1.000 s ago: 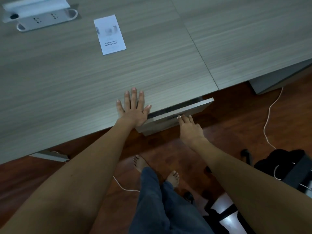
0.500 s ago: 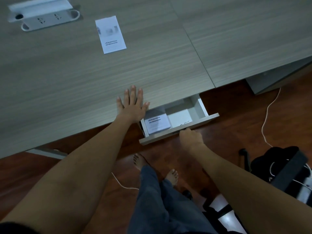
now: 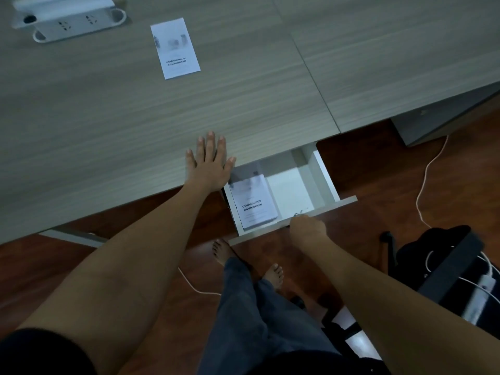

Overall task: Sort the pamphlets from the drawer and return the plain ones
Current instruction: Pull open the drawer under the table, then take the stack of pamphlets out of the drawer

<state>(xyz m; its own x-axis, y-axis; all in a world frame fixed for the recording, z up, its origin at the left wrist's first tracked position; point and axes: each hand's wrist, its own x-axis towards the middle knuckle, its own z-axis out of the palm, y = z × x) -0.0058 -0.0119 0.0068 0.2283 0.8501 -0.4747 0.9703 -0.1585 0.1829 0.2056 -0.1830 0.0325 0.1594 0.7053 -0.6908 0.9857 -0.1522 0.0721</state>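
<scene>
A white drawer [image 3: 323, 174] stands pulled out from under the grey wood-grain table [image 3: 108, 117]. A stack of white pamphlets [image 3: 254, 203] with dark print lies in its left half; the right half shows bare white bottom. My right hand [image 3: 307, 228] grips the drawer's front panel [image 3: 338, 204] from below, fingers curled over its edge. My left hand [image 3: 209, 165] lies flat, fingers spread, on the table edge just left of the drawer. One printed pamphlet [image 3: 175, 48] lies alone on the tabletop farther back.
A white power strip box [image 3: 67, 17] sits at the table's far left. A seam [image 3: 311, 71] splits the tabletop. White cables [image 3: 424, 185] trail over the wooden floor; a dark bag [image 3: 443, 255] lies at the right. My bare feet stand below the drawer.
My right hand has pulled the drawer from nearly shut to well open, uncovering the pamphlet stack inside. My left hand has stayed flat on the table edge.
</scene>
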